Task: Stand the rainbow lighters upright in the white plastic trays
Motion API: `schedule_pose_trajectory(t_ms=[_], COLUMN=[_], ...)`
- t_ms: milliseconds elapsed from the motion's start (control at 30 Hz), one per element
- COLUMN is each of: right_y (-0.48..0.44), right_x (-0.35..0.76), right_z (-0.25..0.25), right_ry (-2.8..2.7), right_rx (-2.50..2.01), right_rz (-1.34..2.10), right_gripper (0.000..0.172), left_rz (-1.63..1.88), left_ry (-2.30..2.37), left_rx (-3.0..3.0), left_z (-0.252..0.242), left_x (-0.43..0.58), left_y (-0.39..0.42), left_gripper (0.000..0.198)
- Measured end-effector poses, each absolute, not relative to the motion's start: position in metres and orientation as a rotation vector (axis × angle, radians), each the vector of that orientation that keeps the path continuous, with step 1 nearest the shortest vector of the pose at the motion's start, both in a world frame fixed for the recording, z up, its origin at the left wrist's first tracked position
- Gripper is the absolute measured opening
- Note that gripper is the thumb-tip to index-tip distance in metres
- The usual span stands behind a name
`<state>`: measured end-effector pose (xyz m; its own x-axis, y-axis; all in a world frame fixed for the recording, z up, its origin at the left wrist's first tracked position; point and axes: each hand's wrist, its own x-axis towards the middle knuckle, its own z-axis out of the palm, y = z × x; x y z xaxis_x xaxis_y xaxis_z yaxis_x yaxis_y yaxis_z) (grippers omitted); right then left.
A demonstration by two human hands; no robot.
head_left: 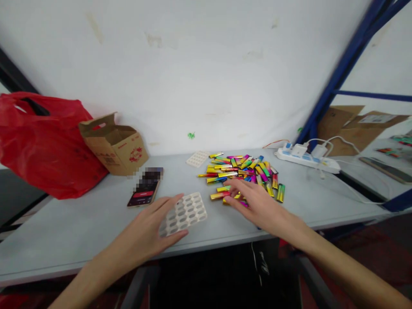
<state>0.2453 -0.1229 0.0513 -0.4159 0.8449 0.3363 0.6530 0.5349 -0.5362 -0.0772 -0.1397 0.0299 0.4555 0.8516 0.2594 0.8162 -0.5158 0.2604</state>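
Note:
My left hand (157, 223) grips a white tray (189, 210) by its left side, thumb at the near edge and fingers along the far edge. Rows of oval pockets cover this tray, and no pieces show in them. My right hand (249, 199) hovers low at the near side of a pile of shiny, multicoloured lighter-like cases (238, 169). Its thumb and fingers are apart, around the right end of a yellow-and-red case (219, 195); whether they touch it I cannot tell. The palm hides some cases beneath.
A second white tray (197, 159) lies by the wall. On the left are a phone (144, 189), an open cardboard box (124, 150) and a red plastic bag (48, 146). A power strip (305, 159) with cables sits right, beside a blue metal frame (341, 68).

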Motion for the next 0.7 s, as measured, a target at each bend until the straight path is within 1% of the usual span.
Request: schedule_pose_trajectory(t_ms=[67, 133, 200, 333, 433, 533, 700], right_y=[-0.149, -0.169, -0.18, -0.172, -0.15, -0.126, -0.098], right_x=[0.267, 0.286, 0.299, 0.309, 0.314, 0.324, 0.342], right_z=[0.041, 0.026, 0.008, -0.016, -0.02, -0.012, 0.009], right_ry=[-2.202, -2.183, -2.186, -2.16, -2.129, -2.156, -2.064], right_rx=[-1.321, -1.411, -1.476, -1.562, -1.602, -1.565, -1.459], right_rz=[0.27, 0.146, 0.093, 0.016, -0.05, 0.015, 0.341], right_gripper=[0.034, 0.037, 0.037, 0.029, 0.024, 0.022, 0.023], left_rz=[0.559, 0.54, 0.507, 0.485, 0.475, 0.443, 0.438], left_ry=[1.502, 1.48, 1.427, 1.296, 1.234, 1.185, 1.118], left_rx=[2.561, 2.521, 2.496, 2.493, 2.516, 2.549, 2.639], left_z=[0.026, 0.021, 0.016, 0.009, 0.007, 0.009, 0.017], left_x=[-0.085, -0.083, -0.075, -0.05, -0.037, -0.031, -0.023], left_y=[-0.146, -0.147, -0.142, -0.122, -0.103, -0.085, -0.06], left_gripper=[0.087, 0.083, 0.076, 0.065, 0.068, 0.07, 0.067])
